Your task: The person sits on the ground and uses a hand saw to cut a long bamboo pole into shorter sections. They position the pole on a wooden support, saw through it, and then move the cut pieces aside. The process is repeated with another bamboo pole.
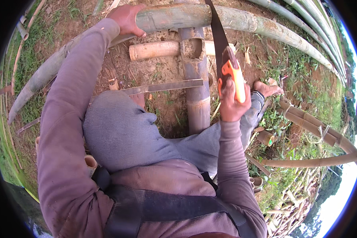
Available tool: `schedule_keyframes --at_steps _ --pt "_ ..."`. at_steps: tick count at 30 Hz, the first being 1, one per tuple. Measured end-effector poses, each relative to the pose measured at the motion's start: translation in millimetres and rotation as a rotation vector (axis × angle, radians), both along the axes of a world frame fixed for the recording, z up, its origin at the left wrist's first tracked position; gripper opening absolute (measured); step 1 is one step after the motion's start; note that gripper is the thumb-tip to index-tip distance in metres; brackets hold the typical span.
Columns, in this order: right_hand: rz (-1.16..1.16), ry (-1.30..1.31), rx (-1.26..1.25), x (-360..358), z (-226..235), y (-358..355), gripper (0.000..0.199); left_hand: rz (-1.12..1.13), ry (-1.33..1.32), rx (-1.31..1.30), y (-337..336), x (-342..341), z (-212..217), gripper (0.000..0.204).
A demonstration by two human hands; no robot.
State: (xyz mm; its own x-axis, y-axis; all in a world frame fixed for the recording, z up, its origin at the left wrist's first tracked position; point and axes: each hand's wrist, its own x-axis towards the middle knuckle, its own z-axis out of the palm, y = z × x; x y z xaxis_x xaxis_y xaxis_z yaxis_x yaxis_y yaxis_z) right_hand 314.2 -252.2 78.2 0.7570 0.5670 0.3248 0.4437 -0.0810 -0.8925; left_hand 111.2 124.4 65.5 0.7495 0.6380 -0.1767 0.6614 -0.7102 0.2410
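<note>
A long green bamboo pole runs across the far side in front of me, resting over a thicker grey bamboo post. My left hand is wrapped over the pole, left of the post, thumb on the near side. In my right hand is a hand saw, held by its orange handle. Its dark blade points away from me and crosses the pole just right of the post. How deep the teeth sit in the bamboo cannot be made out. A short pale bamboo piece passes through an opening in the post.
A flat strip lies against the post beside my bent knee. More bamboo poles lie at far right. Tied bamboo, a cut bamboo stub and a heap of split bamboo are to my right. Grass borders the bare soil.
</note>
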Motion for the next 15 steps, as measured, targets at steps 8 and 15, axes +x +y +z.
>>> schedule_keyframes --at_steps 8,15 --pt "0.056 0.092 -0.001 26 13 86 0.024 0.026 0.143 -0.028 -2 1 23 0.117" --pt "0.004 0.147 0.002 -49 10 -104 0.025 -0.052 -0.048 0.056 7 -7 -3 0.111"
